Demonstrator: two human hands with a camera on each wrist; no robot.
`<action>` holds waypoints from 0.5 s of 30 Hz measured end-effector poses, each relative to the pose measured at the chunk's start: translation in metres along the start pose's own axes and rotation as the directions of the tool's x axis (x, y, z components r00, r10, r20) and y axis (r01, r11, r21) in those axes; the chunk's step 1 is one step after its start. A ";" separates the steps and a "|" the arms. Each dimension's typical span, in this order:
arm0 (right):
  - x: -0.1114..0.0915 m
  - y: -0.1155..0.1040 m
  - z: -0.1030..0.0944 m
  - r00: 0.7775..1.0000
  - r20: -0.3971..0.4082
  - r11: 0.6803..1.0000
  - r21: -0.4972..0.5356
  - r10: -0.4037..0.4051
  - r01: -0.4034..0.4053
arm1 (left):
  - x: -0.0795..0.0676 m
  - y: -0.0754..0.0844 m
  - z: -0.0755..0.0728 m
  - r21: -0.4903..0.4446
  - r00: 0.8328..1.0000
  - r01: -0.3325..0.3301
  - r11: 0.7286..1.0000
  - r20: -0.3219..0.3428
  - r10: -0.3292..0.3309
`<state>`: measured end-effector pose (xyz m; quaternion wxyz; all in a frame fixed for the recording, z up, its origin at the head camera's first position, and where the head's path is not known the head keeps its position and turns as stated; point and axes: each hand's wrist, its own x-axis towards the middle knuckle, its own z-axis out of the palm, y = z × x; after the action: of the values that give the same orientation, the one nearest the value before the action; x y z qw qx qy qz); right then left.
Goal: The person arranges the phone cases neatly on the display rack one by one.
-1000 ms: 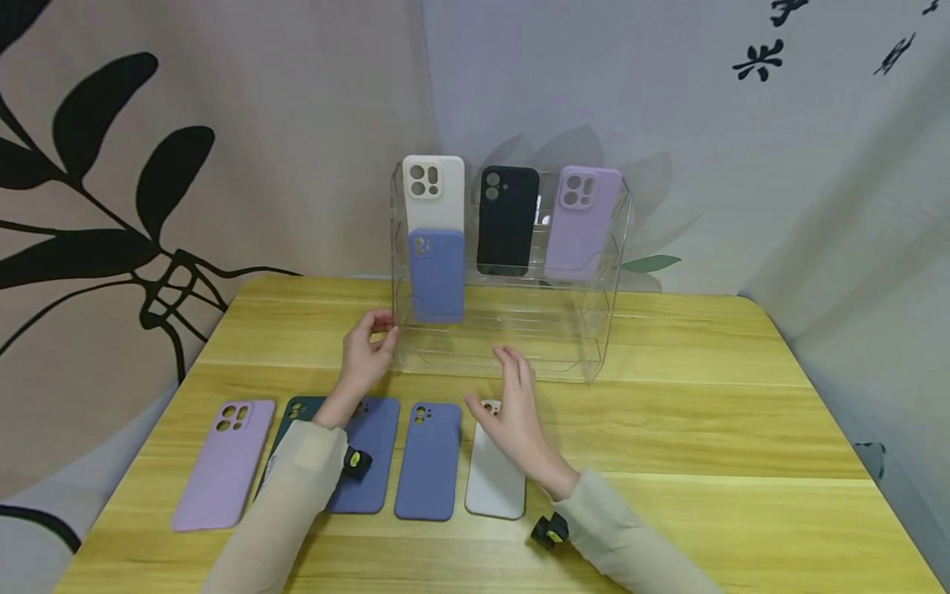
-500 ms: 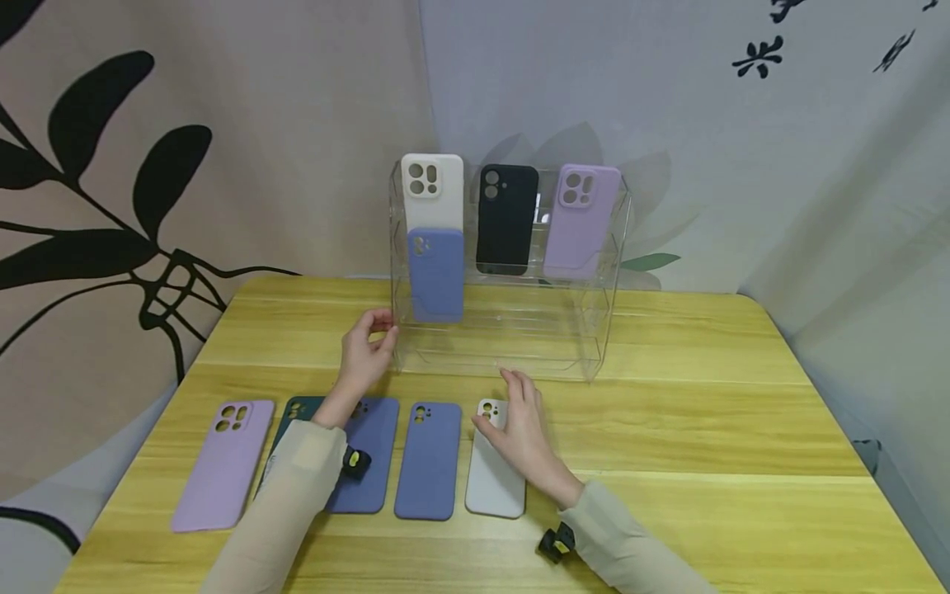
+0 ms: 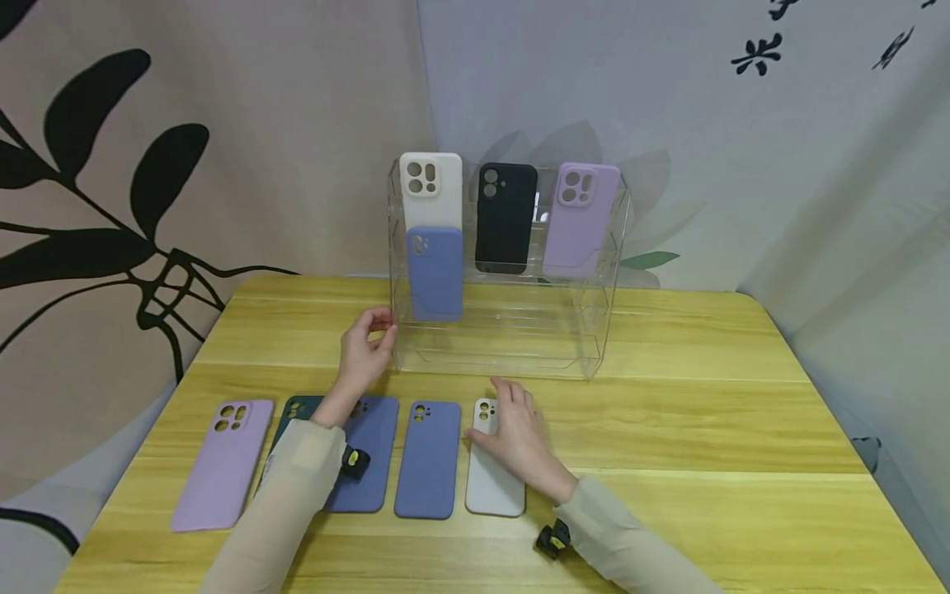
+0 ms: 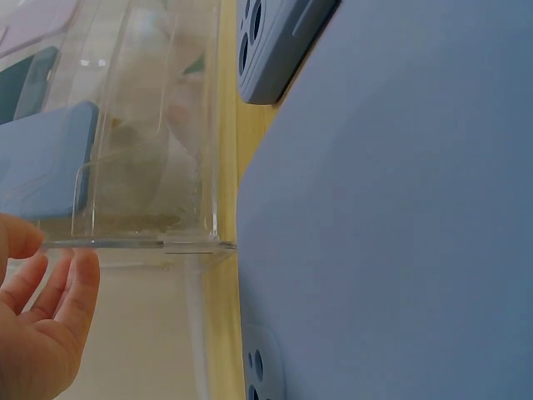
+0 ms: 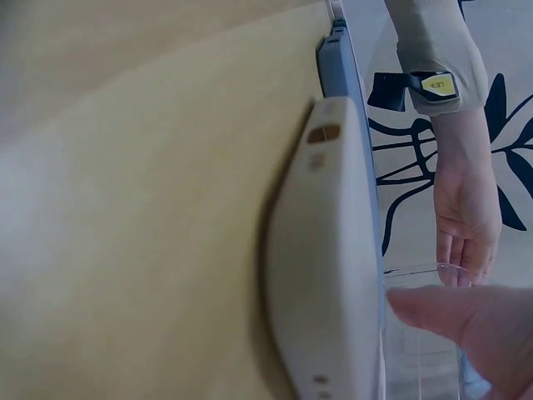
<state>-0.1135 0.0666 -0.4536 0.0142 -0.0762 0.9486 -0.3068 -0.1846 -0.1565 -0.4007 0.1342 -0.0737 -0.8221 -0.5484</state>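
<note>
My left hand (image 3: pixel 364 351) holds the left side edge of a clear acrylic display rack (image 3: pixel 512 365), thumb by the front edge and fingers along the outer wall. Over a white phone case (image 3: pixel 490 488) lying on the table, my right hand (image 3: pixel 515 437) spreads its thumb and fingers and holds nothing. In the right wrist view the thumb is extended beside the white case (image 5: pixel 329 250). On the rack's upper tier stand white (image 3: pixel 432 206), black (image 3: pixel 506 227) and purple (image 3: pixel 579 235) phone cases; a blue one (image 3: pixel 435 280) stands on a lower tier at left.
Left of the white case lie a blue phone case (image 3: pixel 428 470), a larger blue one (image 3: pixel 371 474), a dark green one (image 3: pixel 293 412) partly hidden by my left sleeve, and a purple one (image 3: pixel 221 474). A curtain (image 3: pixel 319 148) hangs behind the wooden table (image 3: pixel 690 396).
My right hand has drawn back from in front of the rack and come down over the white phone case. My left hand stays at the rack's side.
</note>
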 end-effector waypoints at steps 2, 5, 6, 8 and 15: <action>0.001 -0.001 0.001 1.000 0.013 1.000 -0.027 0.002 -0.002 | 0.000 0.000 0.000 -0.001 1.000 0.003 1.000 0.000 -0.003; 0.002 -0.001 0.001 1.000 0.032 0.998 -0.058 0.002 0.000 | 0.000 0.000 0.000 -0.004 1.000 0.010 1.000 0.001 -0.010; 0.002 -0.001 0.001 0.999 0.036 0.998 -0.065 0.000 0.002 | 0.000 0.000 0.000 -0.007 1.000 0.014 1.000 0.002 -0.014; 0.003 -0.001 0.001 0.999 0.043 0.997 -0.079 -0.006 0.009 | 0.000 0.000 0.000 -0.012 1.000 0.016 1.000 0.002 -0.016; 0.005 -0.002 0.001 0.999 0.050 0.994 -0.108 -0.020 0.026 | 0.000 -0.001 0.000 -0.020 1.000 0.014 1.000 -0.001 -0.014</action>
<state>-0.1180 0.0635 -0.4536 0.0299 -0.0954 0.9623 -0.2531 -0.1847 -0.1567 -0.4019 0.1303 -0.0690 -0.8171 -0.5574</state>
